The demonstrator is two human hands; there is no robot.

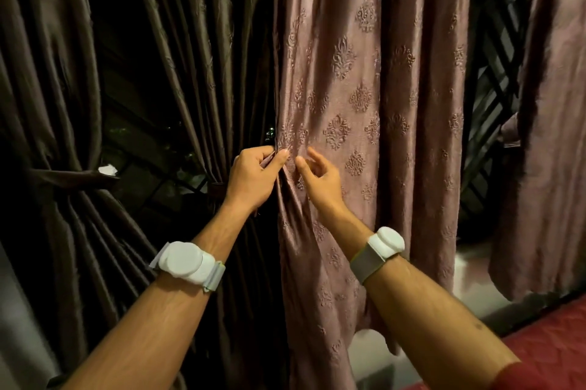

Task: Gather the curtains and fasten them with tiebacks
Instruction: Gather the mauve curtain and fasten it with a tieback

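Curtain [358, 79] edge pinched by left hand [253, 177]; right hand [320, 177] seemingly loose beside.

No legible text, label, brand, number or sign anywhere.

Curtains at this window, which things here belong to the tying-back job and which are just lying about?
Part of the job:
- pink patterned curtain, its edge pinched by the left hand
- right hand, fingers loose beside the fold
- dark brown curtain, already gathered
- brown tieback around it

Just there:
- red bedcover
- white wrist devices
- window grille
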